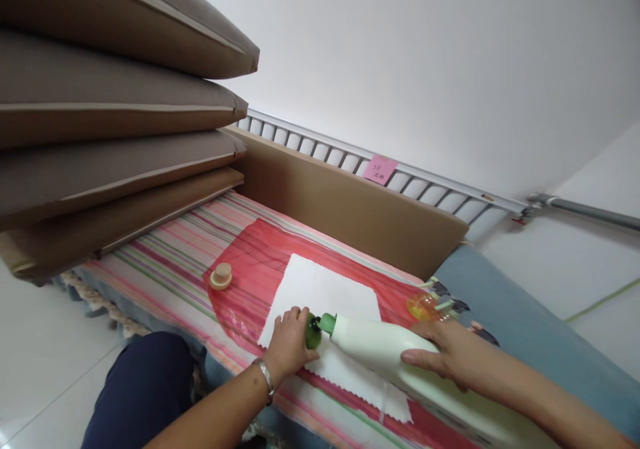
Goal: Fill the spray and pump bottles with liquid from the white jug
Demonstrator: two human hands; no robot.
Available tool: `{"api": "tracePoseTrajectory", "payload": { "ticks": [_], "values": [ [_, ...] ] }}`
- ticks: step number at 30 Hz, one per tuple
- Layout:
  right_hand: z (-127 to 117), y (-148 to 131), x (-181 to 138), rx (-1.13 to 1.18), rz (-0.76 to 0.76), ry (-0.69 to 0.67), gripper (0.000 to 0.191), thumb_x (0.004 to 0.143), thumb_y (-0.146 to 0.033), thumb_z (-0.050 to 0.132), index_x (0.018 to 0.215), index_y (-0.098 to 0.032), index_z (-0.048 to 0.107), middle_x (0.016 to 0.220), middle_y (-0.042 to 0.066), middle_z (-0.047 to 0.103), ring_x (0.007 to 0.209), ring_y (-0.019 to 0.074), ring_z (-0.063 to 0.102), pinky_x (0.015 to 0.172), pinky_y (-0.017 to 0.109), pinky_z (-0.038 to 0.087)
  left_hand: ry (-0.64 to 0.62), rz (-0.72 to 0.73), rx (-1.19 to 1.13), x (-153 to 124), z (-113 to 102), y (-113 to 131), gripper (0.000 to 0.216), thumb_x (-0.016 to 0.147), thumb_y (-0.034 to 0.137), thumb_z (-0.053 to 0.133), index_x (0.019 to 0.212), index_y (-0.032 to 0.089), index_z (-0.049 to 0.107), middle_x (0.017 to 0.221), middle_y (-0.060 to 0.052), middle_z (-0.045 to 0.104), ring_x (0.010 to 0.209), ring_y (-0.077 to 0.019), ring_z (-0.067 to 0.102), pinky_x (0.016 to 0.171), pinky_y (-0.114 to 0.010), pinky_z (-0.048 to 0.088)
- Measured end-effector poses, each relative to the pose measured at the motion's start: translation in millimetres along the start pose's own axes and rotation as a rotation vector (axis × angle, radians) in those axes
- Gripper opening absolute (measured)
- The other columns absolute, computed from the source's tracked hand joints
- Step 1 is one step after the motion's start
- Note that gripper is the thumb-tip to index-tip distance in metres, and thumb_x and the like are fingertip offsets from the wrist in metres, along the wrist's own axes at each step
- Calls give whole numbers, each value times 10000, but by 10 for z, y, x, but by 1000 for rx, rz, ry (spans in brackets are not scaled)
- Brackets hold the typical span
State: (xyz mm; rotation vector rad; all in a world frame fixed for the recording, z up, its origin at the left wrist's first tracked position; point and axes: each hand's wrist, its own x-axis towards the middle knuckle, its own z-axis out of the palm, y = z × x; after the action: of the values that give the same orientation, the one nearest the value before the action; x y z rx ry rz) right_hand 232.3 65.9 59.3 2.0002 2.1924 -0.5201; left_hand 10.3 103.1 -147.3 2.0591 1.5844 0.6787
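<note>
My right hand [445,352] is wrapped around a large pale green bottle [370,349], tilted nearly onto its side with its green spout [327,323] pointing left. The fingers of my left hand [287,342] close around a small dark green container [313,332] with a black part at its top. The spout meets or nearly meets that black part; I cannot tell if they touch. Beneath both hands lies a white sheet with zigzag edges [325,286], on top of a red see-through plastic sheet [245,256]. A round beige cap [221,276] rests on the red plastic to the left.
Stacked brown cushions [120,116] rise at the left. Behind the striped cloth [170,249], a brown board [345,196] leans on a white radiator [310,142] bearing a pink note [380,169]. Clear and orange items [430,307] lie beyond my right hand.
</note>
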Motion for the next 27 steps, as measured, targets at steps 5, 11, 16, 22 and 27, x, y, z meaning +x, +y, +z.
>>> {"api": "tracePoseTrajectory", "payload": {
  "ticks": [5,11,16,22,27],
  "values": [
    [-20,-30,-18,-2,13,-7,287,716,-503,614,688,-219,651,570,-9,633,398,157,526,597,301,373,-2,-3,-6,3,14,7,717,550,360,777,1181,249,456,1183,-72,521,1064,-278,506,905,-379,368],
    [-31,-67,-30,-15,35,-28,289,717,-509,603,712,-225,653,600,-2,648,421,171,541,619,313,393,0,-11,-3,10,13,13,699,548,356,774,1167,261,464,1176,-63,526,1063,-272,506,904,-372,370],
    [-28,-36,-24,-18,43,-18,278,714,-495,608,710,-221,653,585,3,643,411,166,529,618,318,384,4,-5,-3,30,45,1,715,540,355,781,1171,259,461,1170,-64,528,1055,-271,508,904,-374,369],
    [-52,-105,-45,45,25,9,228,680,-453,652,662,-228,674,581,9,650,396,165,511,686,351,402,7,2,1,35,61,-8,729,547,369,777,1185,248,444,1180,-75,519,1064,-280,501,910,-384,364],
    [-62,-143,-46,-20,45,5,217,696,-442,637,677,-231,686,593,19,662,445,189,542,771,403,385,-3,8,12,22,44,-6,712,556,379,768,1175,239,447,1171,-79,523,1073,-281,495,912,-382,363]
  ]
}}
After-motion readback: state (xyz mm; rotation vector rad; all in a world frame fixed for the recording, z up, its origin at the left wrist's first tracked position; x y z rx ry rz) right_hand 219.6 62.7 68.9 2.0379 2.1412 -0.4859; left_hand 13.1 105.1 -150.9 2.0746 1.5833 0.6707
